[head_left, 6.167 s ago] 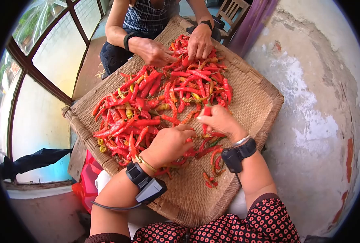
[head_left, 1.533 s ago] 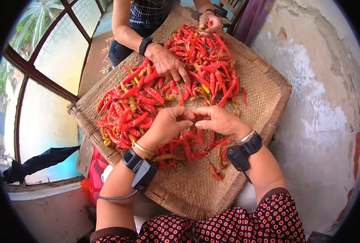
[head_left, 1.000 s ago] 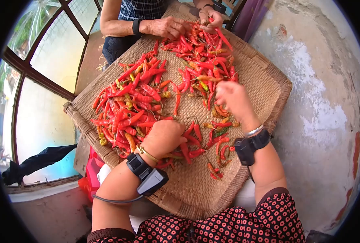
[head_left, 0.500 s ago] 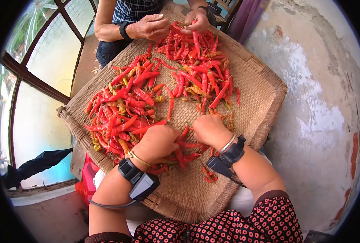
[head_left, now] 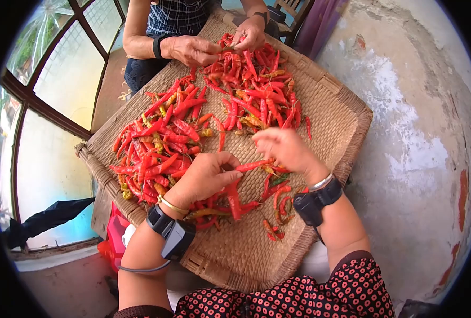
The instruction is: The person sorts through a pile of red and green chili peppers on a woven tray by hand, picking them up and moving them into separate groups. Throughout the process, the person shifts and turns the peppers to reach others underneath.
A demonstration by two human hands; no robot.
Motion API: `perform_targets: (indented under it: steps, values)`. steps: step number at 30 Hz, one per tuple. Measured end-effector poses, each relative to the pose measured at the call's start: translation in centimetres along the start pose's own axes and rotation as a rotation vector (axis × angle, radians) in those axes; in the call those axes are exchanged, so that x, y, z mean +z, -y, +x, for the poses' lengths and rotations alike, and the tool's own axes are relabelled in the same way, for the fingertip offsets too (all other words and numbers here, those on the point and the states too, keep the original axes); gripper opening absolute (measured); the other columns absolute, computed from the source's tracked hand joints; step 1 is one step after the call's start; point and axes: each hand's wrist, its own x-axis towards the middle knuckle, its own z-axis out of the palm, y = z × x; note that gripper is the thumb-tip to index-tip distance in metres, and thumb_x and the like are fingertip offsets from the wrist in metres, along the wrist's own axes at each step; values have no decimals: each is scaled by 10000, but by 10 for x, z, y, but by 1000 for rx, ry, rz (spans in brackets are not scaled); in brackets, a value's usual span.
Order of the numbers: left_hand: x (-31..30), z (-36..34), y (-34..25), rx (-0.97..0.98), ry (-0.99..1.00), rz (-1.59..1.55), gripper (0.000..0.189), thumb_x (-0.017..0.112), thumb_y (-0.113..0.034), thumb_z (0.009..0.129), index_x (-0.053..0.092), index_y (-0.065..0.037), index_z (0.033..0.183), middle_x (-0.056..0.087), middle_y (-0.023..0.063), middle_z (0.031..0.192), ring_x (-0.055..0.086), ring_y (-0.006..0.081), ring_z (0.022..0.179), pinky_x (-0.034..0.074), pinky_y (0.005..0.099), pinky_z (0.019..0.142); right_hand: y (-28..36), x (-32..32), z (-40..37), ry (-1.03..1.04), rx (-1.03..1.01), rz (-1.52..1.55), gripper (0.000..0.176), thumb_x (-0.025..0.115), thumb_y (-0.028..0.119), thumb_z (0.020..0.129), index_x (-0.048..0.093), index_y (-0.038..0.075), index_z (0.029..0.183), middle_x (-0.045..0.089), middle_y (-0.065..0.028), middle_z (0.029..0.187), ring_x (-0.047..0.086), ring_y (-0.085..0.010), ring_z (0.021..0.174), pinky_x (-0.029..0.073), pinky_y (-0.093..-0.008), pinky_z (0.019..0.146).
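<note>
My left hand (head_left: 209, 177) is closed over the near left pile, with red chili peppers in its grip. One red chili pepper (head_left: 254, 165) points out to the right from the thumb, and another red chili pepper (head_left: 234, 200) hangs below the fingers. To the right, my right hand (head_left: 287, 151) is raised over the basket, slightly blurred, its fingers stretched to the left with nothing visible in them. Under it lies a small scatter of red and brownish chili peppers (head_left: 283, 204). The large pile of chili peppers (head_left: 158, 140) spreads to the left of my left hand.
A square woven basket (head_left: 333, 127) carries the peppers. Across it, another person's hands (head_left: 193, 50) work over the far pile of chili peppers (head_left: 262, 90). A plastered wall (head_left: 405, 132) stands on the right, a framed window (head_left: 50, 148) on the left.
My right hand has lifted up and away from my left hand. My left hand has turned, showing the thumb and a chili pepper. The other person's hands have come together.
</note>
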Motion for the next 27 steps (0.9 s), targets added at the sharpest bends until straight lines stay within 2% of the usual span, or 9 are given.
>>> perform_targets:
  steps: [3,5,9,12,14,18,21,23,27]
  values:
    - [2,3,10,75,-39,6,142,646,-85,772,617,3,879,628,57,708,567,83,643,466,248,581,7,15,-3,210,1,-55,304,564,212,862,567,-14,1065,595,-22,788,538,-69,654,461,-223,627]
    - [2,4,16,99,-41,-9,142,645,-84,773,618,2,882,627,56,706,565,83,639,465,247,580,16,17,-4,380,242,10,281,603,234,828,605,-1,982,620,-37,757,566,-120,675,463,-264,626]
    - [-2,2,6,28,-61,13,114,622,-65,800,609,3,892,608,20,718,543,55,654,459,217,586,11,10,-6,319,267,-75,265,596,234,808,619,10,948,639,-74,745,598,-181,699,469,-307,650]
    - [-13,6,-3,-148,-85,20,135,593,-43,827,585,0,955,609,7,818,551,45,738,457,190,630,-1,-2,-8,265,-13,-501,256,585,241,778,635,22,902,641,-119,763,615,-232,683,473,-347,633]
    - [-17,13,6,120,-225,-392,231,587,-34,823,555,-16,1051,596,8,870,543,58,753,453,201,647,3,-6,-9,349,33,-645,245,585,233,792,632,30,920,636,-98,740,611,-161,643,470,-277,577]
    - [-7,15,-7,235,-526,-731,320,568,-30,836,512,-9,1151,598,40,944,546,85,702,470,232,612,14,-11,-12,434,144,-561,236,572,223,798,629,27,916,623,-69,711,593,-146,595,465,-280,549]
    - [-22,10,6,59,-251,261,352,619,-89,780,542,-29,1118,604,86,1002,611,185,829,484,291,710,15,-18,-11,437,345,-419,212,581,202,793,625,28,907,597,-35,679,570,-125,563,460,-278,532]
    - [-17,10,17,112,-221,503,350,627,-120,760,556,-34,1092,597,109,992,610,226,821,486,318,709,6,-29,-9,17,22,-503,186,579,167,794,620,22,903,572,-7,658,556,-103,586,464,-271,553]
    - [-6,9,30,140,-115,805,339,625,-209,740,578,-46,1034,572,146,989,589,319,816,485,389,717,1,-30,-3,-555,-256,-626,247,614,212,766,611,36,940,602,-144,847,591,-307,799,468,-365,724]
